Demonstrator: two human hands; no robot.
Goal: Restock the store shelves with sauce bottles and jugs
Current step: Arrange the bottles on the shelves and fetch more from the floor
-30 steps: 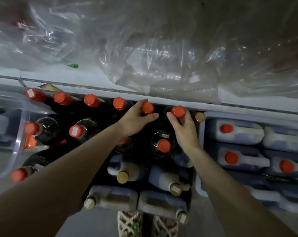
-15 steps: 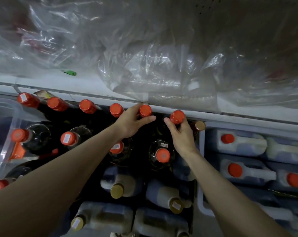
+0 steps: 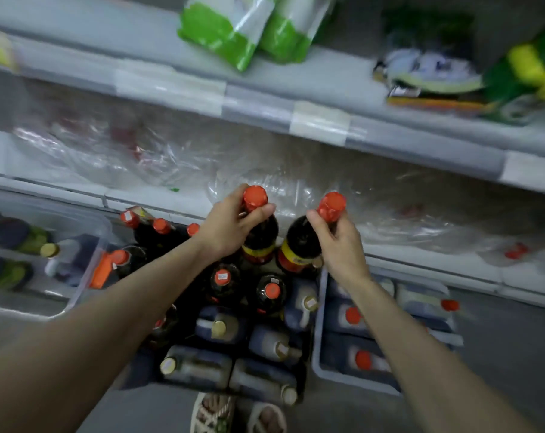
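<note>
My left hand [image 3: 230,226] grips the neck of a dark sauce bottle [image 3: 260,239] with a red cap, lifted above the crate. My right hand [image 3: 340,242] grips the neck of a second dark red-capped bottle [image 3: 300,245] beside it. Both bottles hang upright in front of the low shelf [image 3: 158,198]. Below them stand more red-capped bottles [image 3: 222,281] and several gold-capped jugs [image 3: 221,328] packed together on the floor.
A grey crate [image 3: 319,367] of red-capped jugs sits at the right. A clear bin [image 3: 86,270] lies at the left. Crumpled plastic bags [image 3: 118,151] fill the low shelf. Green packets [image 3: 230,29] lie on the upper shelf [image 3: 296,89]. My sandalled feet [image 3: 239,414] show at the bottom.
Both hands have lifted their bottles up out of the pack, so the labels now show. The view has tilted upward, bringing the upper shelf into sight.
</note>
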